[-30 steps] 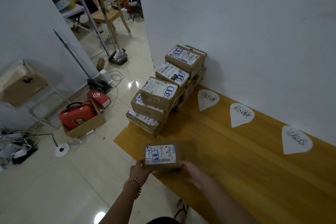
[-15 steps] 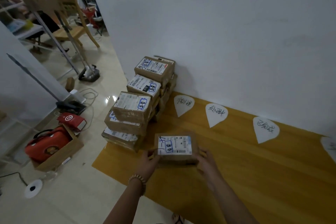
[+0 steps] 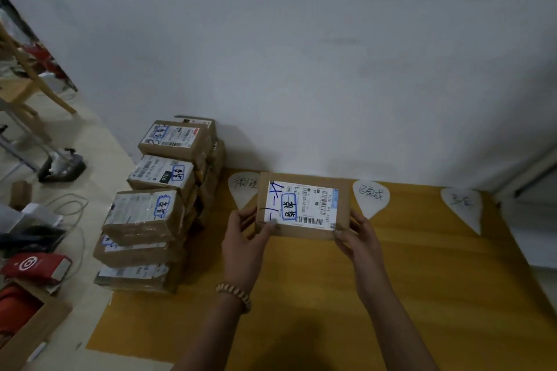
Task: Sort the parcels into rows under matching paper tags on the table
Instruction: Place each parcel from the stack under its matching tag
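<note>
I hold a brown cardboard parcel with a white shipping label above the wooden table. My left hand grips its left edge and my right hand grips its right edge. The parcel covers one paper tag near the wall. A first white tag peeks out at the parcel's left, another tag lies at its right, and a further tag sits far right. A stack of several labelled parcels stands at the table's left end.
A white wall runs behind the table. On the floor at left lie a red pouch, a cardboard box, cables and a stand base. A wooden chair stands at far left.
The parcel has moved away from me and to the right, from the table's near left edge to above the row of tags. The view has swung right and closer.
</note>
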